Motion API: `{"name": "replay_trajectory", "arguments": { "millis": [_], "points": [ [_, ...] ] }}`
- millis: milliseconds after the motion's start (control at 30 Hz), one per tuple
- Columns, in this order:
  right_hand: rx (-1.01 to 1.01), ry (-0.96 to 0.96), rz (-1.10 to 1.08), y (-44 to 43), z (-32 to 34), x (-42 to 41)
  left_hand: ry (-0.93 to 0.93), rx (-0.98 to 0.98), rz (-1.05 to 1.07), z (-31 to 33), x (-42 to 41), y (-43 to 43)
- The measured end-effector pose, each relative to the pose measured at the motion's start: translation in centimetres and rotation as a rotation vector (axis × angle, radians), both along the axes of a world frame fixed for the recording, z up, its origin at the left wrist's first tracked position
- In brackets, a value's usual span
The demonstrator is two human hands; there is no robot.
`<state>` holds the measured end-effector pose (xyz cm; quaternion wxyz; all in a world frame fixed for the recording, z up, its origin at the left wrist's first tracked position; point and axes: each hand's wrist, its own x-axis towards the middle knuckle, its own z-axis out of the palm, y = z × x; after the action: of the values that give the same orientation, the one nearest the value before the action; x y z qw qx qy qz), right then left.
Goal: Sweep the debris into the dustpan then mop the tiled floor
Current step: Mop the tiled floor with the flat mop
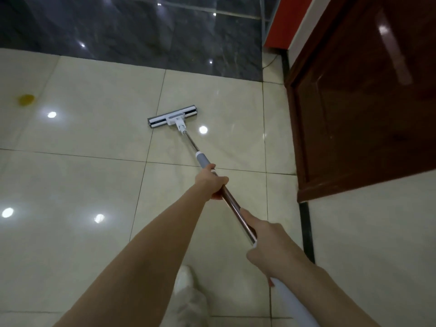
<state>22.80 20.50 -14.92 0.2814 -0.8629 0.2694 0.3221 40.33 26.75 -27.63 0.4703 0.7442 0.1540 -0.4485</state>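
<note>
A flat mop with a white and grey head (172,118) lies on the glossy cream tiled floor (77,182), its long handle (232,205) slanting back toward me. My left hand (213,182) grips the handle just below the grey collar. Lower down the shaft, my right hand (271,246) is wrapped around it where the metal meets the white end. A small yellow spot (26,99) sits on the floor at the far left. No dustpan is in view.
A dark brown wooden door (363,102) stands at the right, close to the mop. Dark marble tiles (132,31) lie beyond the cream ones. A red panel (280,22) is at the top right. My white shoe (186,277) shows at the bottom.
</note>
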Motion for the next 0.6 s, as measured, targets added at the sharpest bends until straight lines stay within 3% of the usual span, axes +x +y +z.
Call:
{"name": "replay_trajectory", "arguments": {
  "millis": [200,600],
  "points": [
    [-0.04,-0.093,0.073,1.5,0.6,7.1,-0.045,-0.063,0.074,0.6,6.4,1.9],
    [-0.02,-0.099,0.188,1.3,6.2,2.8,-0.044,-0.014,0.09,5.7,1.6,3.6]
  ]
}}
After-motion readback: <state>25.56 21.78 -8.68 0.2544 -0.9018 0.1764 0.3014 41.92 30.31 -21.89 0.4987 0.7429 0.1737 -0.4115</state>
